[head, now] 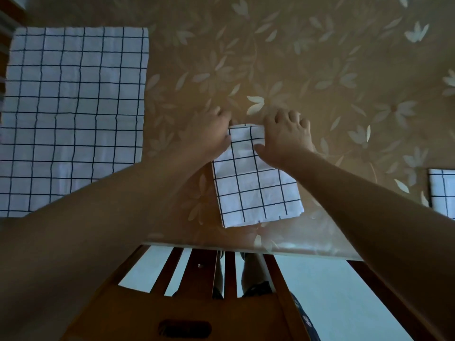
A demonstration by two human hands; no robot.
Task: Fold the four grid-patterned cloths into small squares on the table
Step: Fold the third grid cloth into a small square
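Head view shows me the folded white cloth with a dark grid pattern [256, 183], a narrow strip lying flat on the counter [320, 70] near its front edge, slightly tilted, its near end showing stacked layers. My left hand [209, 134] sits at the far left corner of that strip, fingers curled down onto the fabric; I read it as pinching the corner, though the fingertips are hidden. My right hand [283, 136] grips the far right corner, thumb on top of the cloth and fingers bent over the far edge, which is lifted a little off the surface.

Left of this, well apart, a large unfolded white grid-patterned cloth [73, 114] is spread flat across the counter. At the right border, a small folded grid-patterned cloth [442, 190] is partly cut off by the frame.

I see the counter covered with a tan floral sheet under a clear layer. Below its front edge stands a brown wooden slatted chair [197, 291] on a pale floor [332, 291].
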